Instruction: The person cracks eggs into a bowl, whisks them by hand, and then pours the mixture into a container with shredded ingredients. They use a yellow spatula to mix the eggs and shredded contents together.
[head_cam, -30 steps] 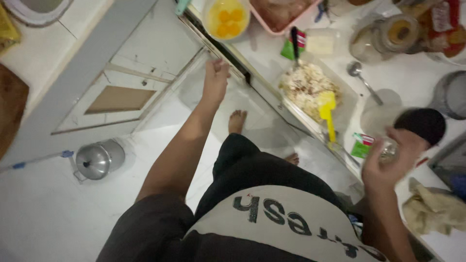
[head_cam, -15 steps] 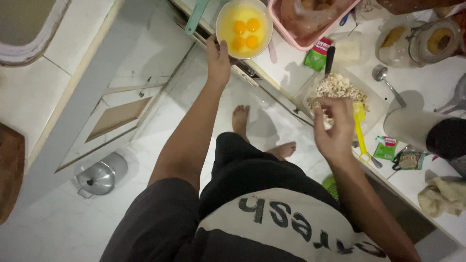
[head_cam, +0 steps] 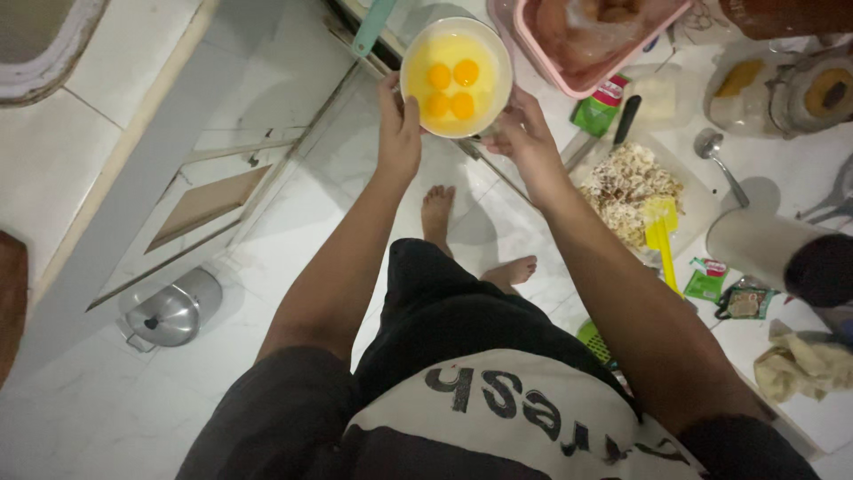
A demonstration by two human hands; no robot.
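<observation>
A white bowl [head_cam: 418, 49] with several raw egg yolks in it hangs past the counter's front edge, over the floor. My left hand [head_cam: 397, 129] grips its left rim and my right hand [head_cam: 524, 138] holds its right side. A teal handle [head_cam: 373, 25] pokes out just left of the bowl. To the right on the counter lies a board with a heap of shredded food [head_cam: 626, 187] and a yellow spatula [head_cam: 662, 240] resting on it.
A pink tub [head_cam: 569, 84] stands behind the bowl. Jars [head_cam: 822, 89], a spoon [head_cam: 715, 156], green sachets [head_cam: 706, 280], a black-capped white cylinder [head_cam: 782, 253] and a crumpled cloth [head_cam: 804, 369] crowd the counter at right. A metal pot [head_cam: 169, 311] sits on the white tiled floor at left.
My right hand left the board of shredded food and came up to the egg bowl. Both hands now hold the bowl, which has come off the counter edge toward me.
</observation>
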